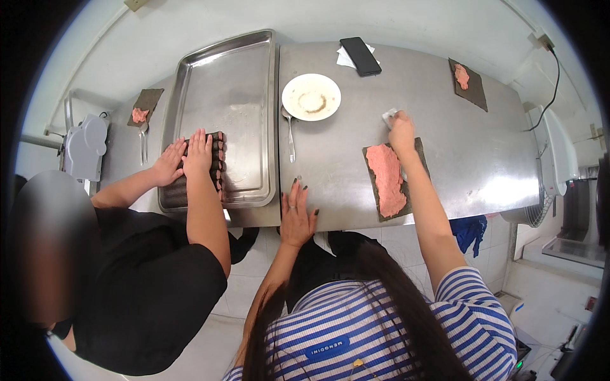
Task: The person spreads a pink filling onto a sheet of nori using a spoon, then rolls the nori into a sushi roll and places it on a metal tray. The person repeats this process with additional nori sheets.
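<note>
A dark seaweed sheet (419,162) bears a long strip of pink paste (386,181) on the steel counter (464,152). My right hand (401,132) is closed on a small whitish object (389,117), too small to make out clearly, just above the sheet's upper right. My left hand (297,219) lies open at the counter's front edge, fingers apart. Beyond it are a spoon (291,143) and a white bowl (311,95) with brownish residue inside.
A co-worker (146,273) at my left presses both hands on dark rolls (216,181) in a large steel tray (251,127). A phone (359,56) on white paper lies at the back. Smaller pasted sheets lie at far left (149,100) and back right (473,92), a spoon (143,146) by the left one.
</note>
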{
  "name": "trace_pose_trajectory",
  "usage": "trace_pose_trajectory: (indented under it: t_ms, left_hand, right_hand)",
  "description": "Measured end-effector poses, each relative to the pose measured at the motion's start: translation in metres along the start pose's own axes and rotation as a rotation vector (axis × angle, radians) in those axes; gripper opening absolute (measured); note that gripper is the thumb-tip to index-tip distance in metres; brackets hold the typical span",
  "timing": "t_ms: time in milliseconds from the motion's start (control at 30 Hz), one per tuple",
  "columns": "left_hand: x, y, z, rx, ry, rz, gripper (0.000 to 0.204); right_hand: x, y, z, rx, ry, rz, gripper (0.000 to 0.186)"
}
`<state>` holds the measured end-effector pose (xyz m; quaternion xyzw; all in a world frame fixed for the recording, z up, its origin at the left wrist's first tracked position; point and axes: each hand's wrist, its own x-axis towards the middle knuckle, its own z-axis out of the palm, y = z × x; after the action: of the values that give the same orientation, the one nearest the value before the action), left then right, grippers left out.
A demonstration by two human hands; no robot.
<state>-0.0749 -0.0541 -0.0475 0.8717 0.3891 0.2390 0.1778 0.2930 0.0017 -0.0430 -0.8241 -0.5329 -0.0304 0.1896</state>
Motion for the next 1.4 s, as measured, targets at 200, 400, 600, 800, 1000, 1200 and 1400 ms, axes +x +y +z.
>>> trace_pose_trajectory:
  t_ms: [200, 400, 600, 800, 1000, 1200, 1400]
  left_hand:
    - [-0.001, -0.005, 0.006, -0.01, 0.035, 0.029, 0.056]
    - [-0.01, -0.009, -0.001, -0.116, 0.05, 0.055, 0.056]
    - [-0.023, 0.007, -0.017, -0.146, 0.072, -0.011, 0.051]
    - [-0.022, 0.014, -0.02, -0.034, -0.057, 0.019, 0.057]
    - [-0.003, 0.011, -0.015, -0.007, -0.078, -0.023, 0.052]
    - [0.006, 0.005, -0.003, 0.201, -0.205, 0.006, 0.051]
    - [0.01, 0.009, -0.004, 0.19, -0.193, 0.029, 0.051]
  right_hand:
    - [-0.089, -0.122, 0.027, 0.22, -0.18, -0.302, 0.019]
    - [-0.156, -0.155, -0.002, 0.541, -0.455, -0.743, 0.019]
    - [-0.054, -0.115, 0.035, 0.381, -0.163, -0.39, 0.029]
    - [-0.058, -0.145, 0.052, 0.435, -0.108, -0.504, 0.028]
    - [-0.128, -0.132, 0.006, 0.545, -0.351, -0.691, 0.027]
    - [-0.066, -0.092, -0.012, 0.859, -0.38, -0.062, 0.019]
    - [0.012, 0.022, 0.01, 0.635, 0.059, 0.264, 0.02]
